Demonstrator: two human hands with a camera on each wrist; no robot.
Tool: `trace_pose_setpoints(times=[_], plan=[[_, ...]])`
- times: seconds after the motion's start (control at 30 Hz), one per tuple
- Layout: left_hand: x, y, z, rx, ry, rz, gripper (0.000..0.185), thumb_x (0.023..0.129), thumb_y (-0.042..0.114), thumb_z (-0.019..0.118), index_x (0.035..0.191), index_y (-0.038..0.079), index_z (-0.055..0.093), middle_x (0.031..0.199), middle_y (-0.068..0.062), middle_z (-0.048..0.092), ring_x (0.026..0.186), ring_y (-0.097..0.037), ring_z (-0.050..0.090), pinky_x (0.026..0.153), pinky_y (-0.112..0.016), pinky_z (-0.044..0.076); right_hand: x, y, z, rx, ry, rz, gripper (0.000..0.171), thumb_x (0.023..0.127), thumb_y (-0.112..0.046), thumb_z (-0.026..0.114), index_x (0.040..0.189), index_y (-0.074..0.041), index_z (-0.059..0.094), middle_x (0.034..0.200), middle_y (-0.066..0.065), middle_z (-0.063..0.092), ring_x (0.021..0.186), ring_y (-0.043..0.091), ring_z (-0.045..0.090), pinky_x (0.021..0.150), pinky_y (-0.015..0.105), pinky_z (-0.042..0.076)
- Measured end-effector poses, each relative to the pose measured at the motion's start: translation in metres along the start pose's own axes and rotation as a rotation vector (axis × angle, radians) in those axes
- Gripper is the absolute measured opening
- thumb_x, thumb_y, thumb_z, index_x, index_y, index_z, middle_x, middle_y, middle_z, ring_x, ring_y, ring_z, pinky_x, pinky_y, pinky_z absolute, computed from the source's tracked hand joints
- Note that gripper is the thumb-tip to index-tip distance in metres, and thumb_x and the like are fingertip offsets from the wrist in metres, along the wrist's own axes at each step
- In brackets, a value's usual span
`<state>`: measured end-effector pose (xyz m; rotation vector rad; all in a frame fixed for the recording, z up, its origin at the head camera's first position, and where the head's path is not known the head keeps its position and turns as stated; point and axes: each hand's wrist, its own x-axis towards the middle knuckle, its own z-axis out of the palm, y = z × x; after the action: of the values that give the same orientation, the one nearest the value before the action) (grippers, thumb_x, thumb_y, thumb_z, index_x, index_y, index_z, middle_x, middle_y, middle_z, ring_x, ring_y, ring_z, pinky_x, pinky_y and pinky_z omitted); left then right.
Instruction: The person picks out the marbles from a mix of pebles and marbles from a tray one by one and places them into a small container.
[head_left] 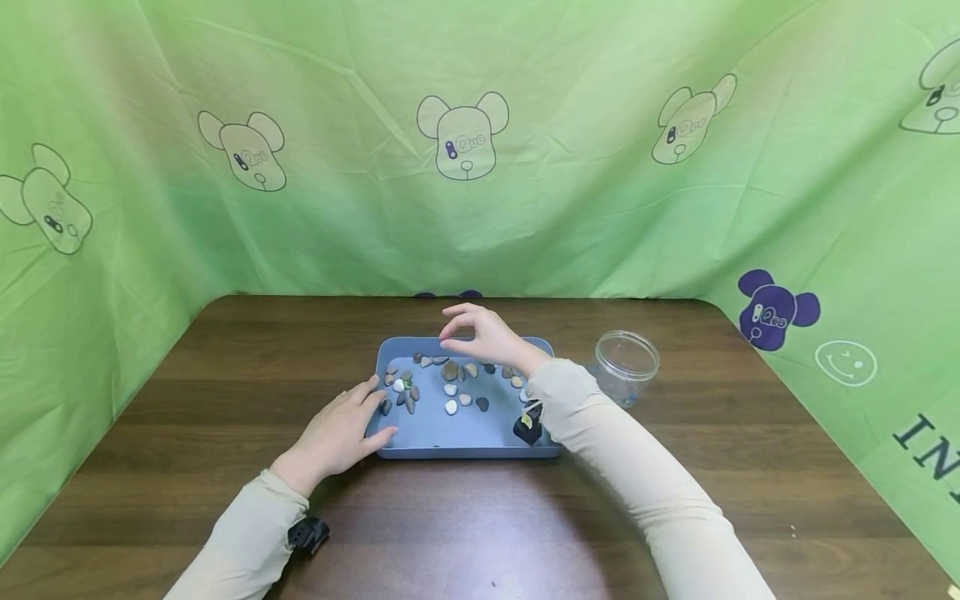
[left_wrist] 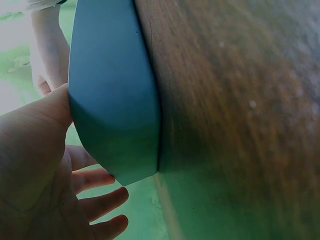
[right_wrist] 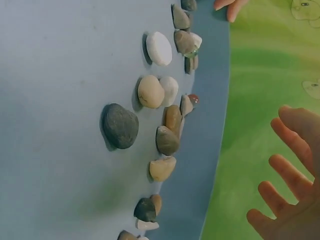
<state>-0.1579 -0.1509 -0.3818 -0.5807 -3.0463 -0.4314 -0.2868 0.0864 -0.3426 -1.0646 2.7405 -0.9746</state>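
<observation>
A blue tray [head_left: 423,432] lies on the table with several smooth stones scattered over its floor. My left hand [head_left: 337,429] rests on the tray's left rim, its thumb and fingers spread; the left wrist view shows them against the wall. Over the back edge hovers my right hand [head_left: 487,335], with fingers loosely bent, thumb apart, and nothing seen between them. Beneath it are a white stone [right_wrist: 159,48], a dark grey stone [right_wrist: 120,126] and a cream stone [right_wrist: 151,91]. By the left side, a greenish glass piece [head_left: 407,377] sits among stones.
A clear round jar [head_left: 627,358] without a lid stands right of the tray, beside the right forearm; a few small things seem to lie at its bottom. The brown wooden table [head_left: 225,400] is enclosed by a green printed cloth [head_left: 360,225].
</observation>
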Motion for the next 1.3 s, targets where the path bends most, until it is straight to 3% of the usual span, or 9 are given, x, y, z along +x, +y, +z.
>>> trace_pose_setpoints(times=[0.37,0.63,1.3], plan=[[0.0,0.001,-0.002,0.001,-0.005,0.0,0.058,0.09,0.042,0.057,0.13,-0.001,0.052,0.144,-0.023,0.04,0.131,-0.038,0.042,0.108,-0.051,0.036,0.011,0.001,0.015,0.05,-0.06,0.005,0.017,0.087,-0.02,0.066,0.097,-0.008,0.072,0.139,0.016,0.049,0.131,0.031,0.043,0.11,0.049,0.033],[0.0,0.001,-0.002,0.006,-0.01,-0.002,0.059,0.09,0.041,0.057,0.13,-0.001,0.052,0.144,-0.023,0.04,0.131,-0.038,0.042,0.108,-0.051,0.036,0.019,-0.003,0.026,0.057,-0.125,-0.047,0.017,0.085,-0.018,0.068,0.096,-0.006,0.073,0.138,0.017,0.049,0.131,0.031,0.043,0.111,0.049,0.032],[0.001,-0.001,0.001,0.021,0.015,0.02,0.057,0.09,0.041,0.057,0.128,-0.002,0.053,0.142,-0.023,0.042,0.129,-0.038,0.044,0.106,-0.051,0.037,0.027,-0.009,0.05,-0.078,-0.21,-0.047,0.011,0.083,-0.02,0.069,0.091,-0.014,0.074,0.147,0.012,0.04,0.139,0.034,0.029,0.115,0.051,0.021]])
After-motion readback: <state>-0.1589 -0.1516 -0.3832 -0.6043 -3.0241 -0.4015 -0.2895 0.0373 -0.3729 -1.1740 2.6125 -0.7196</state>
